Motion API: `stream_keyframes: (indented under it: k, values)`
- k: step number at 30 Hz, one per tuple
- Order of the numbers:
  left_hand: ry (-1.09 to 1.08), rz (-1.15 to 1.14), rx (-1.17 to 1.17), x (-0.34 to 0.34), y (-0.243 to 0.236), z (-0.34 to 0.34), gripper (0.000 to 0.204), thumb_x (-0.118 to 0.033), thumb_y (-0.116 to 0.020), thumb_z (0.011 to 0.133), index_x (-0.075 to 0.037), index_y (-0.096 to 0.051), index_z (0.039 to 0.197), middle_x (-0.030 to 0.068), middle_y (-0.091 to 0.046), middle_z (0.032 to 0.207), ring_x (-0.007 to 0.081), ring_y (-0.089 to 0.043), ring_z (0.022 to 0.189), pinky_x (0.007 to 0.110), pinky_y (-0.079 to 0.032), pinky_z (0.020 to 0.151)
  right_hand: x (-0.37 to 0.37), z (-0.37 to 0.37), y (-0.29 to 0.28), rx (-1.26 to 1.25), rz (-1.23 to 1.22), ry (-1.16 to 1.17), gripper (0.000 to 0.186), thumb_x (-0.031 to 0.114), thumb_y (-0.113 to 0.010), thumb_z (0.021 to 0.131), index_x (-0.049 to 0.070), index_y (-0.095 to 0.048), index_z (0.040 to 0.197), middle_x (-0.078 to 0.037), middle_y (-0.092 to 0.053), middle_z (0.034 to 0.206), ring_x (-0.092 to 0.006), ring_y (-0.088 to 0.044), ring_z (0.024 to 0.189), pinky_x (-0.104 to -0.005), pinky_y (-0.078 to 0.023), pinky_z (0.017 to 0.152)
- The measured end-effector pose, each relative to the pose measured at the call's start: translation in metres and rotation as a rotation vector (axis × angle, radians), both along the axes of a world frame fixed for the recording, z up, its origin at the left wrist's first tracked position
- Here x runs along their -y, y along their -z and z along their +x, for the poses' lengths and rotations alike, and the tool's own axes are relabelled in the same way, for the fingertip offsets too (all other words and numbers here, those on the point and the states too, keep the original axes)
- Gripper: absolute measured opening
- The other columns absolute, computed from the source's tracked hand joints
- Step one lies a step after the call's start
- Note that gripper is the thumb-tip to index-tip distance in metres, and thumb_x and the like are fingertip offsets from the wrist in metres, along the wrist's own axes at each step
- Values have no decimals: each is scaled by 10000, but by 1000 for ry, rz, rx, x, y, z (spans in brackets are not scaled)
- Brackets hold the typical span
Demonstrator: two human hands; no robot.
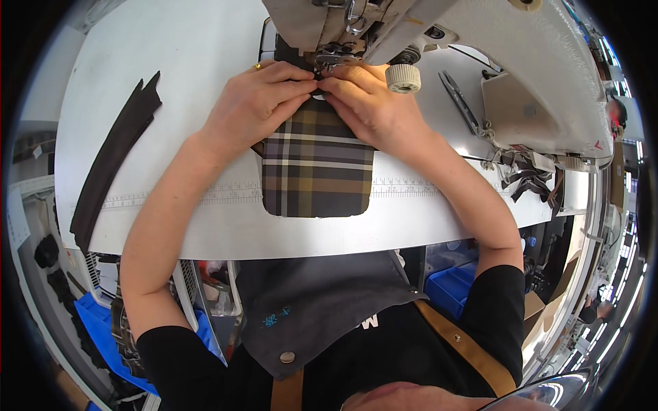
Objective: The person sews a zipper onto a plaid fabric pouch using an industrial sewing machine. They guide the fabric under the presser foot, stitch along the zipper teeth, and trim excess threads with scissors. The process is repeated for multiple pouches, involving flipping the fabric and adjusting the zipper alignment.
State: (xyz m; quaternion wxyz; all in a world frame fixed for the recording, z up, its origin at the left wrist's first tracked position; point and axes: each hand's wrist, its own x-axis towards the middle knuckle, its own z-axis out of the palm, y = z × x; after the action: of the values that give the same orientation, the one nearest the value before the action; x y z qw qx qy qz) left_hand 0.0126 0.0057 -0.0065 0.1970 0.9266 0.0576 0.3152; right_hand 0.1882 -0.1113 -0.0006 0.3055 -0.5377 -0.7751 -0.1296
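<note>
A plaid fabric panel point(317, 171) in dark grey, brown and white, with rounded near corners, lies flat on the white sewing table. Its far end runs under the sewing machine's presser foot and needle area point(329, 60). My left hand point(264, 103) is closed, thumb and fingers pinching at the panel's far end just in front of the needle. From the other side my right hand point(373, 103) pinches at the same spot, its fingertips almost touching the left's. A small dark piece and a bit of white show between the fingertips; the exact stitching point is hidden.
The sewing machine point(534, 55) overhangs at the far right, with a ribbed knob point(403, 78) near my right hand. Thread snips point(460, 103) lie beyond my right forearm, dark scraps point(534, 183) nearby. A dark fabric strip point(113, 161) lies left. Blue bins point(452, 288) stand below the table.
</note>
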Motion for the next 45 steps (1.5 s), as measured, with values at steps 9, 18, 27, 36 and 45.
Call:
stream_keyframes:
  k: [9, 18, 27, 36, 45]
  values:
    - [-56, -65, 31, 1, -2, 9, 105, -118, -649, 783, -41, -662, 854, 59, -644, 884, 245, -607, 774, 337, -493, 674, -8, 0, 7, -224, -48, 48, 89, 133, -671, 752, 93, -624, 816, -84, -598, 764, -268, -595, 637, -356, -494, 563]
    - [-173, -642, 19, 8, -4, 14, 121, -111, -649, 805, -4, -654, 859, 70, -639, 813, 169, -587, 706, 273, -451, 649, 59, -39, -8, -74, -130, -205, 252, 165, -680, 729, -19, -628, 894, -93, -647, 986, -251, -600, 842, -348, -498, 743]
    - [188, -703, -81, -34, -4, 9, 108, -60, -649, 816, 17, -679, 885, 59, -653, 826, 120, -594, 770, 244, -467, 733, 21, -69, -15, -328, -10, -176, 141, 47, -627, 692, -10, -594, 816, -107, -640, 825, -240, -622, 652, -337, -503, 547]
    - [-107, -720, -96, -2, -20, 10, 145, -93, -657, 818, 32, -682, 886, 47, -652, 787, 101, -580, 729, 240, -465, 715, 58, -37, -4, -137, -134, -239, 160, 79, -642, 678, -14, -623, 807, -137, -667, 952, -282, -645, 931, -363, -541, 784]
    - [-69, -763, -136, -7, -21, 10, 154, -105, -649, 830, 36, -678, 885, 37, -647, 774, 89, -577, 738, 243, -467, 711, 55, -40, -3, 18, -112, -275, 197, 103, -612, 685, -30, -608, 831, -171, -650, 1015, -284, -645, 937, -353, -535, 778]
